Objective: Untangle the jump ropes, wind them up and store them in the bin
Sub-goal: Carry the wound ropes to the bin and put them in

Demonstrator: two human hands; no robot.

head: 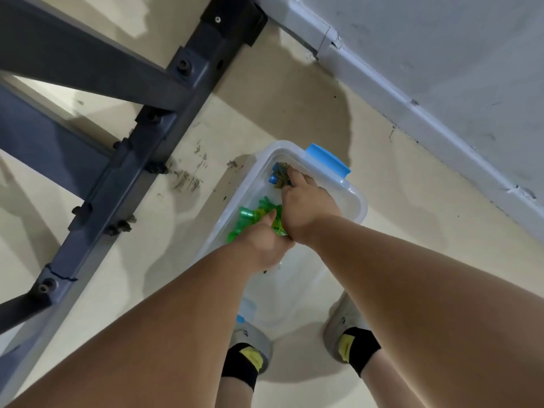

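A clear plastic bin (pixel 357 201) with blue latches stands on the floor between my feet. Inside it lies a wound green jump rope (pixel 250 214) with green handles, and at the far end a dark rope with blue handles (pixel 276 173). My left hand (pixel 263 244) is inside the bin and grips the green rope bundle. My right hand (pixel 306 206) reaches over it, its fingers curled down onto the blue-handled rope. Much of both ropes is hidden under my hands.
A dark metal frame (pixel 153 136) with bolts runs diagonally along the left, close to the bin. A grey wall and baseboard (pixel 412 113) pass on the right. My feet in grey shoes (pixel 344 328) stand at the bin's near end.
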